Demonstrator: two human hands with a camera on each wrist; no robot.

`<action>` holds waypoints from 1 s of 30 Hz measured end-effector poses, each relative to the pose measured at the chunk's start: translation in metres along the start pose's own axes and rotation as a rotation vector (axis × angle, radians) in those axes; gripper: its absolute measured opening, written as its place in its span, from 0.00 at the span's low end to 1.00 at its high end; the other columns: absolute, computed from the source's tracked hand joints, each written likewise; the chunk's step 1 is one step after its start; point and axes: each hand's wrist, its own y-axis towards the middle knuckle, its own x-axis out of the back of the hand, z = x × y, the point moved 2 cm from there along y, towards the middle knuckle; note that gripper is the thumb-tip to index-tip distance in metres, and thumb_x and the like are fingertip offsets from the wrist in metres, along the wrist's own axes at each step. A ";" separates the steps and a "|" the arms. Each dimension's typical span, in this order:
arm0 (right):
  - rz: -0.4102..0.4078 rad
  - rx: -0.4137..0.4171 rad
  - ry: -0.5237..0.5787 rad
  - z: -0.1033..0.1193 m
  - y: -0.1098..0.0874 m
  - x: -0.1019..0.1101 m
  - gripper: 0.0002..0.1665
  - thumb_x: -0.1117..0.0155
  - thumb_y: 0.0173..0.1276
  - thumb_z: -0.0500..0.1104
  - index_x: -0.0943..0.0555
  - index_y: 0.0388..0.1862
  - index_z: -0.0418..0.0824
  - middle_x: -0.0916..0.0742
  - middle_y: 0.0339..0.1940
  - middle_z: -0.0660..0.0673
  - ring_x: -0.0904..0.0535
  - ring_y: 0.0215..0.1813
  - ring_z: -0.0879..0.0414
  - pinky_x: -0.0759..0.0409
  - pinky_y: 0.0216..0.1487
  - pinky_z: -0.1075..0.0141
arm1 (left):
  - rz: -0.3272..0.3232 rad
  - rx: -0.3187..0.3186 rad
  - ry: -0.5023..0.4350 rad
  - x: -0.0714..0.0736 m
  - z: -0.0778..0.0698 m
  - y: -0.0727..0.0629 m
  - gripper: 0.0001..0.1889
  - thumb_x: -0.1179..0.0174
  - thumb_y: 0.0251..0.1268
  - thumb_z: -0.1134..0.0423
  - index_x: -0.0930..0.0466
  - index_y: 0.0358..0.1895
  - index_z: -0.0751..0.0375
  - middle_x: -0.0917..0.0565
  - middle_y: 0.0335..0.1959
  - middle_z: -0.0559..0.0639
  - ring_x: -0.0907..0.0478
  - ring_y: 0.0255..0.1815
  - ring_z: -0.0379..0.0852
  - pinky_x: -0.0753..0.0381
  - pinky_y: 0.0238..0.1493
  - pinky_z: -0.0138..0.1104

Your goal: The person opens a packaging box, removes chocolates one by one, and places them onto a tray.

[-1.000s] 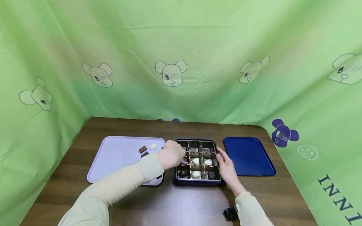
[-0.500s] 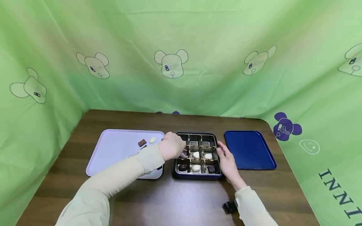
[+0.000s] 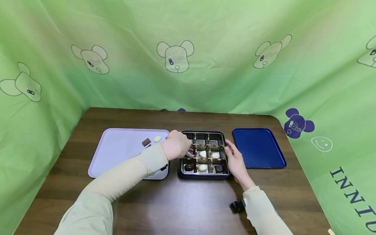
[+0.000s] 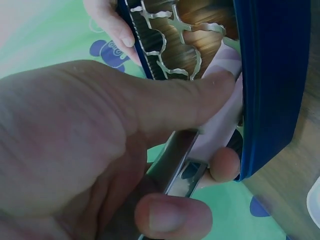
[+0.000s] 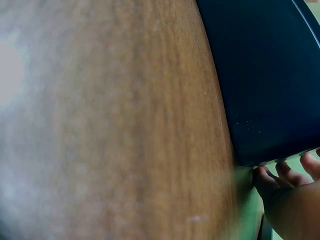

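The divided box [image 3: 204, 177] stands on the wooden surface [image 3: 185, 209] between the two hands; at its left side the left hand [image 3: 176, 145] pinches a lilac-and-metal tool [image 4: 212, 140] between thumb and fingers, the lilac end reaching down into the box's middle-left compartment; whether that end grips anything cannot be told; the right hand [image 3: 238, 163] lies against the box's right wall, fingers loosely extended and fingertips touching it; in the box's near row sit, from left to right, a dark oval piece [image 3: 189, 167], a white oval [image 3: 202, 167] and a dark square [image 3: 218, 168], with a white piece [image 3: 202, 154] in its centre and another white one [image 3: 215, 155] in the middle-right compartment; just left of the box lies a lilac tray [image 3: 114, 147] bearing a brown block [image 3: 146, 142], a white egg-shaped piece [image 3: 157, 139] and darker pieces partly hidden by the left arm; to the box's right lies a flat blue lid [image 3: 259, 148]; beyond the box hangs a green cloth [image 3: 132, 88].
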 end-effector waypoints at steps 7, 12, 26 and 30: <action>0.001 0.011 -0.024 0.003 0.001 0.000 0.29 0.56 0.85 0.43 0.40 0.79 0.38 0.33 0.78 0.35 0.41 0.79 0.47 0.46 0.78 0.55 | -0.010 -0.004 0.000 0.004 0.006 -0.007 0.07 0.38 0.67 0.58 0.14 0.44 0.44 0.13 0.43 0.44 0.18 0.39 0.44 0.20 0.38 0.42; 0.000 0.010 -0.028 0.002 0.001 0.000 0.29 0.57 0.85 0.43 0.40 0.80 0.38 0.33 0.77 0.34 0.41 0.79 0.46 0.46 0.78 0.55 | -0.031 -0.002 -0.052 0.012 0.016 -0.015 0.07 0.41 0.67 0.61 0.15 0.40 0.42 0.14 0.41 0.44 0.19 0.37 0.44 0.20 0.34 0.44; -0.008 0.013 -0.017 -0.002 0.000 0.000 0.28 0.56 0.85 0.43 0.39 0.79 0.38 0.30 0.75 0.34 0.37 0.76 0.47 0.42 0.76 0.54 | -0.137 0.050 -0.140 0.029 0.035 -0.045 0.12 0.40 0.69 0.55 0.14 0.51 0.34 0.13 0.39 0.43 0.20 0.32 0.45 0.22 0.24 0.45; -0.009 0.020 -0.032 -0.001 0.000 0.001 0.28 0.56 0.85 0.42 0.39 0.79 0.38 0.30 0.75 0.34 0.37 0.76 0.47 0.43 0.76 0.54 | -0.160 0.064 -0.160 0.029 0.044 -0.055 0.15 0.40 0.68 0.55 0.15 0.55 0.34 0.13 0.40 0.44 0.20 0.32 0.47 0.22 0.23 0.46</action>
